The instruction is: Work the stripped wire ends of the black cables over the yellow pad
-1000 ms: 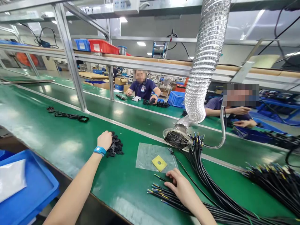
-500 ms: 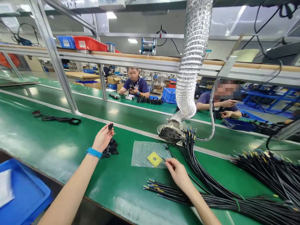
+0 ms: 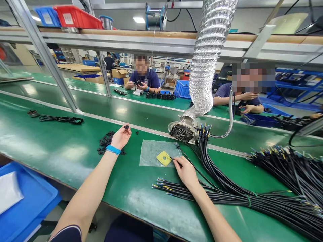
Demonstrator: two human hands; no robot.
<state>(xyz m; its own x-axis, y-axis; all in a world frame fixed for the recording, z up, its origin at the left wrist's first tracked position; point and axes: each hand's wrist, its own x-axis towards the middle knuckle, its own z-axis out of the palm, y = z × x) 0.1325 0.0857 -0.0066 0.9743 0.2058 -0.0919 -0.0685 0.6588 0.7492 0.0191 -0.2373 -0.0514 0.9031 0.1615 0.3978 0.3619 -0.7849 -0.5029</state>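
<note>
My left hand (image 3: 121, 137) is raised above the green bench, its fingers closed on a small black plastic part (image 3: 126, 127). Behind that wrist lies a pile of similar black parts (image 3: 106, 139), partly covered by my arm. My right hand (image 3: 185, 169) pinches a black cable (image 3: 172, 157) near its end, over a yellow square pad (image 3: 164, 158) with a hole in it. The pad rests on a clear plastic bag (image 3: 148, 153). Just below my right hand, several black cables (image 3: 176, 190) with stripped coloured wire ends lie on the bench.
A fume extractor fan (image 3: 183, 131) hangs on a silver duct (image 3: 202, 87). Cable bundles (image 3: 290, 171) spread to the right. A blue tray (image 3: 27, 191) stands at lower left, and a coiled cord (image 3: 58, 119) lies at left. Two co-workers sit across the bench.
My left hand has lifted a black part off the pile and moved right with it. My right hand has picked up a cable end and brought it to the yellow pad. The camera view has shifted.
</note>
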